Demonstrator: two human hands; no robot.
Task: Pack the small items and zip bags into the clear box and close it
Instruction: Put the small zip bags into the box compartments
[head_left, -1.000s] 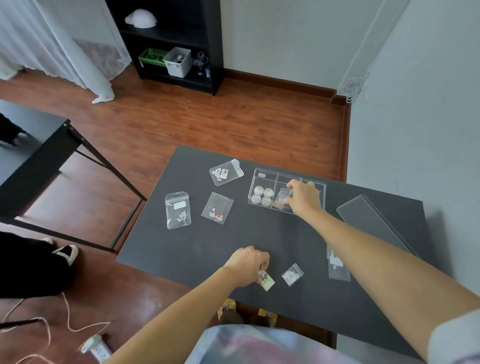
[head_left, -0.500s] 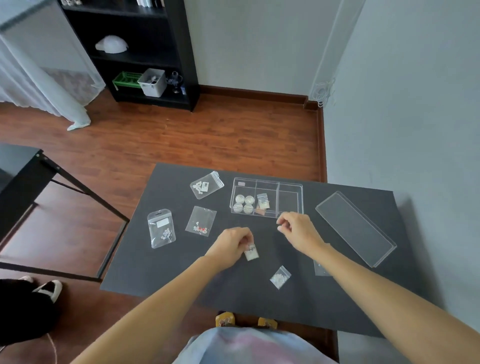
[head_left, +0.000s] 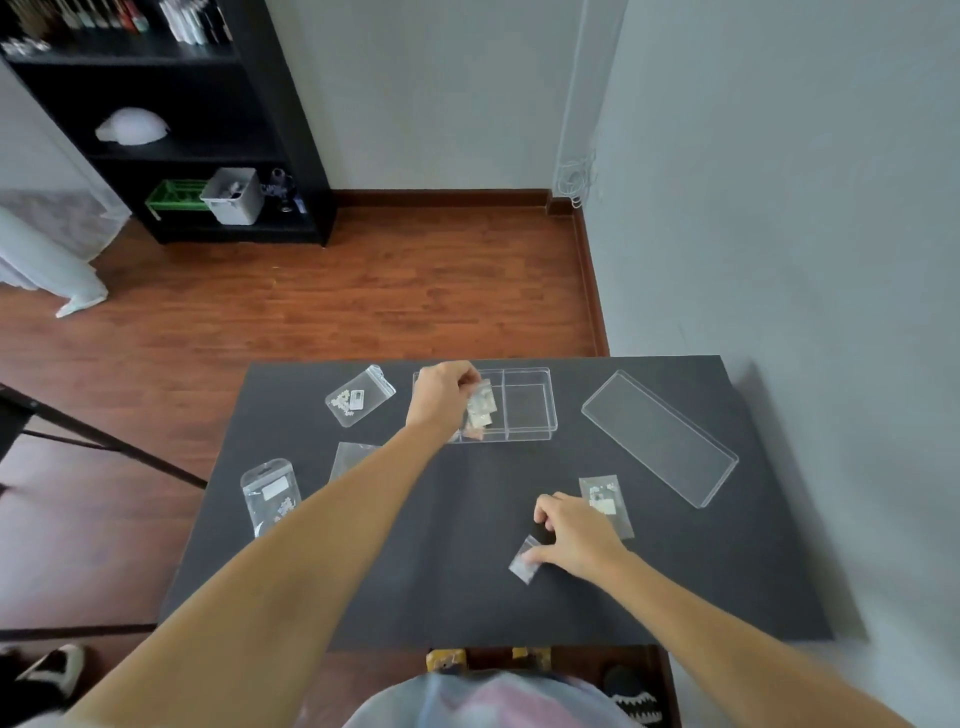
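The clear box (head_left: 525, 404) stands open at the table's far side, with divided compartments. My left hand (head_left: 441, 397) hovers over its left and middle compartments, pinching a small zip bag (head_left: 482, 401) above other small bags inside. My right hand (head_left: 576, 535) is down on the table near the front, thumb and fingers closed on another small zip bag (head_left: 523, 565) that lies flat. A further zip bag (head_left: 607, 503) lies just right of that hand. The box's clear lid (head_left: 660, 436) lies separate at the right.
Three larger zip bags lie on the black table (head_left: 467, 597) left of the box: one far (head_left: 358, 397), one at the left edge (head_left: 270, 493), and one (head_left: 353, 460) partly under my left forearm. A wall runs close along the right. A black shelf (head_left: 171, 130) stands beyond.
My left hand has carried its small zip bag from the table's front up to the box. My right hand has drawn back from the box and come down on a small bag near the front.
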